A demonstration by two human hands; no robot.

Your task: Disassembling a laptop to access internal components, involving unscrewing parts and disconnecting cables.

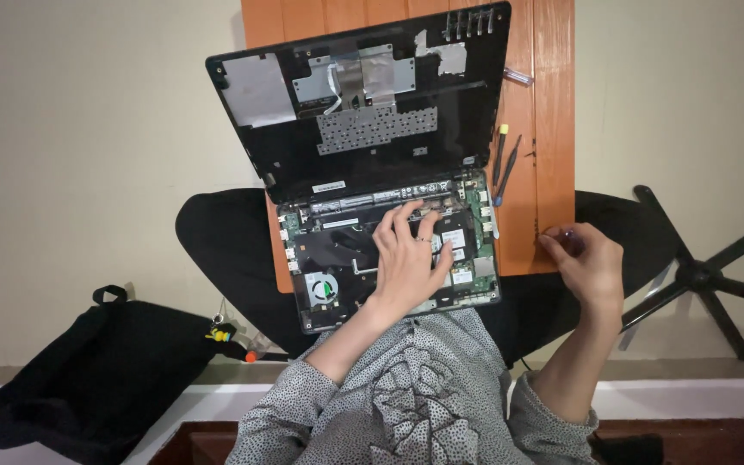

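An opened laptop base (320,250) with exposed circuit board and a round fan (321,288) lies on a small orange wooden table (548,129). Its removed black cover (363,95) rests tilted at the far side, underside up. My left hand (408,258) lies flat on the board, fingers spread, holding nothing. My right hand (585,261) hovers at the table's right front corner, fingertips pinched together on something tiny that I cannot make out.
Two slim screwdrivers (503,164) lie on the table right of the laptop. A black bag (96,370) sits on the floor at the left, with small tools (232,337) beside it. A black chair base (708,275) stands at the right.
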